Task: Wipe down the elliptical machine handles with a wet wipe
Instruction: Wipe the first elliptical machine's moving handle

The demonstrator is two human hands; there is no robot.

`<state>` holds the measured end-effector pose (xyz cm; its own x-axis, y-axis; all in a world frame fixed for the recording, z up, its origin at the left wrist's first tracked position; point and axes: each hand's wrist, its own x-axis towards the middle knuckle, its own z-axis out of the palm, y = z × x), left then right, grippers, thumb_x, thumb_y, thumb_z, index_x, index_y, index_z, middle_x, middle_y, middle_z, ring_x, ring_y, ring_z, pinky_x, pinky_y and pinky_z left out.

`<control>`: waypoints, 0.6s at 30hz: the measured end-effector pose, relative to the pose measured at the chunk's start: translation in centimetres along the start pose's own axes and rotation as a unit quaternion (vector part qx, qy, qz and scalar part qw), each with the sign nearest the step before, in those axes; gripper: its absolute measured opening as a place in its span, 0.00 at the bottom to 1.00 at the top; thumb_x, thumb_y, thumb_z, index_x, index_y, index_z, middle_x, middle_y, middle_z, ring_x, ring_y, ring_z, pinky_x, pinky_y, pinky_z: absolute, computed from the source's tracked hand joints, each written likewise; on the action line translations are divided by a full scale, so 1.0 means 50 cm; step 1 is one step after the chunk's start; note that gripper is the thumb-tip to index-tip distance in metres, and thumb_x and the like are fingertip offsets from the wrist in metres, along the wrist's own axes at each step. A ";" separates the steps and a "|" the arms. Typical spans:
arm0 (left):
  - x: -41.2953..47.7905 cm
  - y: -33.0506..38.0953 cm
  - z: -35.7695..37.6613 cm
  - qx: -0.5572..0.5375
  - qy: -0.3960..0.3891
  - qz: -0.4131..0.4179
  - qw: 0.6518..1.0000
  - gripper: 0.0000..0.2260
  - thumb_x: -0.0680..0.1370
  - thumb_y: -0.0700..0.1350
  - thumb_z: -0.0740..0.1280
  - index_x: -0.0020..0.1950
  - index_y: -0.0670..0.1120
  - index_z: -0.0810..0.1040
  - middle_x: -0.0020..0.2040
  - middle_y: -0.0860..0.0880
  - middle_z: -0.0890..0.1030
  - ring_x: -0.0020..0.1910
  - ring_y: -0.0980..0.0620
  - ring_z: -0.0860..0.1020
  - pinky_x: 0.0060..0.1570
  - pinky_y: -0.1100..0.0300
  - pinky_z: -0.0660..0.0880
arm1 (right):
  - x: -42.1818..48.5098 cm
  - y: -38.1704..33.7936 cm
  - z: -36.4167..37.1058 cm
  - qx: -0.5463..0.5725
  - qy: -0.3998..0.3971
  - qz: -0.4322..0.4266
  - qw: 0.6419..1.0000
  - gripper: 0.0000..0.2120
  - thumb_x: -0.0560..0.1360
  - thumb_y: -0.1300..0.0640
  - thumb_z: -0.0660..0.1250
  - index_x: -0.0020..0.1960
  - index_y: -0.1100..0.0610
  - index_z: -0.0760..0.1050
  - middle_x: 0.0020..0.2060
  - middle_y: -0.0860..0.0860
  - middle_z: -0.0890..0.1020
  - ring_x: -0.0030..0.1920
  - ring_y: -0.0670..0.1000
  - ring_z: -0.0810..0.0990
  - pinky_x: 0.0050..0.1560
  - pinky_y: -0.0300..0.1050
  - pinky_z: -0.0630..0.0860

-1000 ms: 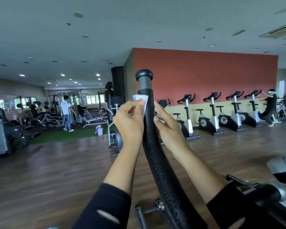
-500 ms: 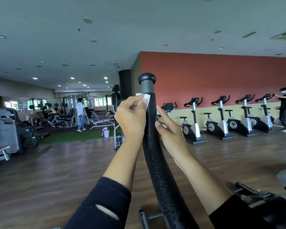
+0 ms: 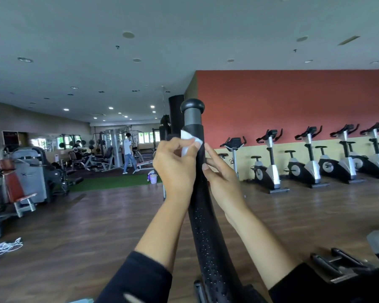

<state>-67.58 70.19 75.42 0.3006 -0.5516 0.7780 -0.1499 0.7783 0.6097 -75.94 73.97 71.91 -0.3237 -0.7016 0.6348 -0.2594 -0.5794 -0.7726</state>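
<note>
Left hand (image 3: 175, 165): fingers curled, pinching small white wet wipe (image 3: 187, 142) against black perforated foam elliptical handle (image 3: 202, 226), just under its grey collar (image 3: 192, 118). Handle runs from 6 o'clock up to centre. Right hand (image 3: 224, 182), at wipe's 4 o'clock: fingers straight, tips touching handle.

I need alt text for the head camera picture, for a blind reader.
A person's left hand pinches a white wet wipe against the top of a black elliptical handle, while the right hand rests straight fingers on its other side. Exercise bikes line a red wall behind.
</note>
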 end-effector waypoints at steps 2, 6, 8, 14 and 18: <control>-0.027 0.000 -0.014 0.002 -0.007 -0.005 1.000 0.02 0.71 0.44 0.75 0.41 0.51 0.84 0.42 0.50 0.81 0.37 0.55 0.75 0.40 0.74 0.67 | -0.001 0.000 0.001 0.007 -0.002 0.005 1.000 0.25 0.79 0.61 0.62 0.61 0.30 0.68 0.63 0.46 0.78 0.64 0.42 0.74 0.69 0.41 0.67; 0.018 0.031 -0.002 -0.018 0.000 -0.035 0.999 0.04 0.70 0.44 0.76 0.39 0.51 0.83 0.41 0.52 0.83 0.39 0.53 0.78 0.38 0.75 0.69 | -0.003 0.001 0.002 0.020 -0.004 0.010 1.000 0.24 0.80 0.60 0.62 0.62 0.30 0.69 0.63 0.47 0.78 0.64 0.43 0.74 0.70 0.43 0.66; 0.045 0.043 0.008 -0.031 0.001 -0.042 0.999 0.03 0.71 0.44 0.76 0.40 0.51 0.83 0.43 0.51 0.83 0.38 0.55 0.78 0.37 0.75 0.69 | -0.003 0.001 0.002 0.025 -0.006 0.006 1.000 0.23 0.80 0.60 0.62 0.62 0.31 0.68 0.63 0.47 0.78 0.63 0.43 0.74 0.69 0.41 0.66; -0.017 0.008 -0.016 -0.039 -0.007 -0.033 0.999 0.05 0.72 0.43 0.75 0.42 0.53 0.82 0.42 0.52 0.83 0.40 0.57 0.80 0.41 0.76 0.70 | 0.002 0.006 0.000 0.029 -0.019 -0.007 0.999 0.24 0.80 0.60 0.62 0.65 0.33 0.68 0.64 0.44 0.77 0.65 0.41 0.73 0.68 0.39 0.67; 0.020 0.026 -0.005 -0.071 0.006 -0.059 0.996 0.04 0.71 0.43 0.76 0.43 0.49 0.84 0.35 0.57 0.80 0.33 0.64 0.76 0.37 0.76 0.69 | 0.000 0.010 -0.001 0.038 -0.018 -0.005 0.999 0.22 0.80 0.60 0.62 0.67 0.37 0.70 0.64 0.46 0.78 0.63 0.40 0.74 0.66 0.36 0.67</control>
<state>-67.23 70.73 76.98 0.3193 -0.6394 0.6994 0.0213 0.7427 0.6693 -76.10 73.70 71.54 -0.2873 -0.7093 0.6437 -0.1915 -0.6160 -0.7641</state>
